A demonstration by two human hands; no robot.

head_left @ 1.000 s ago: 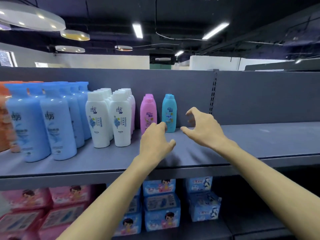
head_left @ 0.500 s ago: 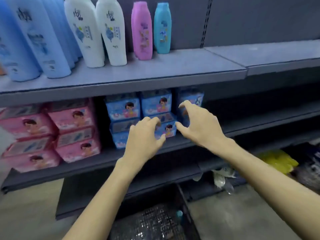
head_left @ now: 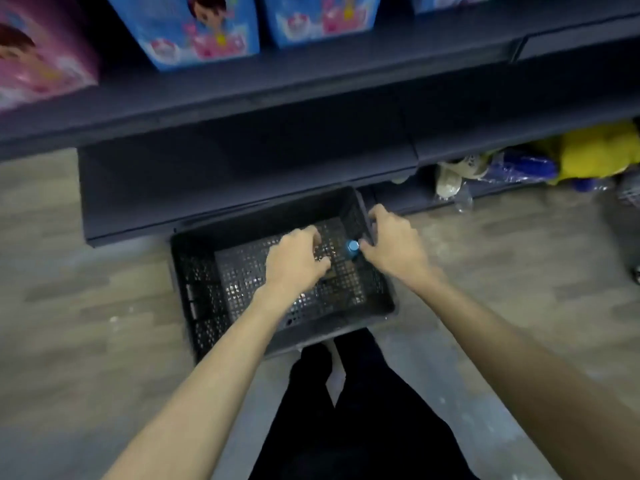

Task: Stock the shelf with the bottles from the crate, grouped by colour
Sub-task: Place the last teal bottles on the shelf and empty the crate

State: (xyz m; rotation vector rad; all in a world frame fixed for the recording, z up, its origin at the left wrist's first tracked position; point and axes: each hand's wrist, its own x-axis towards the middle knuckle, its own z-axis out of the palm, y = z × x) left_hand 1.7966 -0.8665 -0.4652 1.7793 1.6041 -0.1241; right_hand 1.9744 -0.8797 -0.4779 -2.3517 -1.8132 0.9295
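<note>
A black mesh crate stands on the floor against the foot of the shelving. In its far right corner stands one bottle with a blue cap, seen from above. My right hand reaches into that corner; its thumb tip touches the cap and its fingers spread toward the crate's right wall. My left hand hovers over the middle of the crate with loosely curled fingers, holding nothing. The rest of the crate floor looks bare. The top shelf with the stocked bottles is out of view.
Blue boxes and a pink box stand on a dark shelf above the crate. Yellow and blue plastic-wrapped goods lie on the bottom shelf at right. My dark trouser legs are just behind the crate on the wooden floor.
My view has swung down from the top shelf to the crate on the floor. Both hands have dropped from shelf height into the crate, the right one reaching the blue-capped bottle.
</note>
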